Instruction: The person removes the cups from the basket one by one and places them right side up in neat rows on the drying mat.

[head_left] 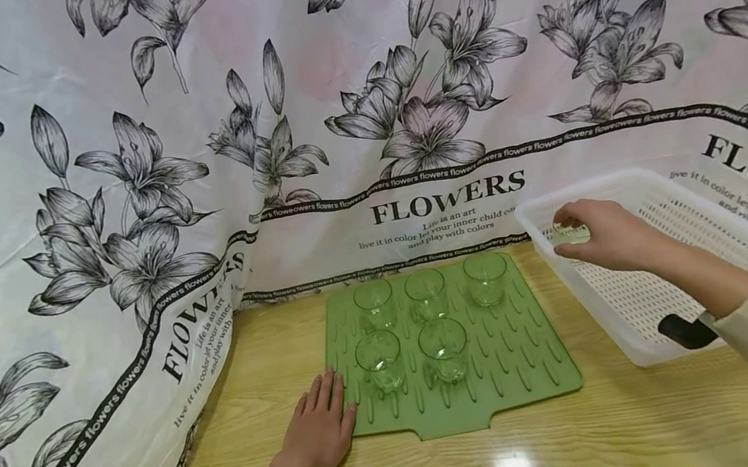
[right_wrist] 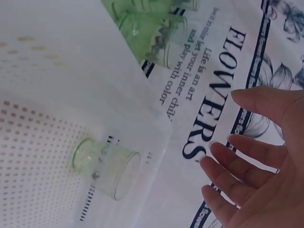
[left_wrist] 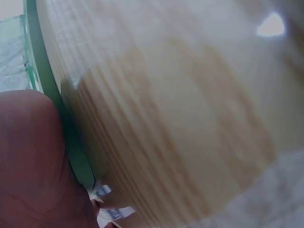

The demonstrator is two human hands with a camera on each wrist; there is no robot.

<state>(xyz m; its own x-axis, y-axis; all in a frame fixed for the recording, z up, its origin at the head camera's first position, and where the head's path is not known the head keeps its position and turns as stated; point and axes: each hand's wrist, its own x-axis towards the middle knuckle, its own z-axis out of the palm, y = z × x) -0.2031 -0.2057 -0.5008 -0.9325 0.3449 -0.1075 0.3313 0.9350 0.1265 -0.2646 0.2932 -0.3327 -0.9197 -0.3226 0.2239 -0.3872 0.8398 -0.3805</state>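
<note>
My left hand (head_left: 320, 426) lies with fingers straight at the left edge of a green ridged drying mat (head_left: 524, 360). In the left wrist view, part of that hand (left_wrist: 31, 156) is up against the mat's edge (left_wrist: 78, 154). Over the far left corner of a white perforated basket (head_left: 611, 316) is my right hand (head_left: 607, 233), fingers loosely curved. Seen from the right wrist, this hand (right_wrist: 256, 156) holds nothing, and a clear drinking glass (right_wrist: 111, 168) stands inside the basket's corner, apart from the fingers.
Several clear glasses stand on the mat, among them a front left one (head_left: 380, 364), a front right one (head_left: 445, 355) and a back right one (head_left: 487, 281). A flower-printed cloth (head_left: 318, 241) hangs behind and at the left. Everything rests on a wood-grain table (head_left: 589, 435).
</note>
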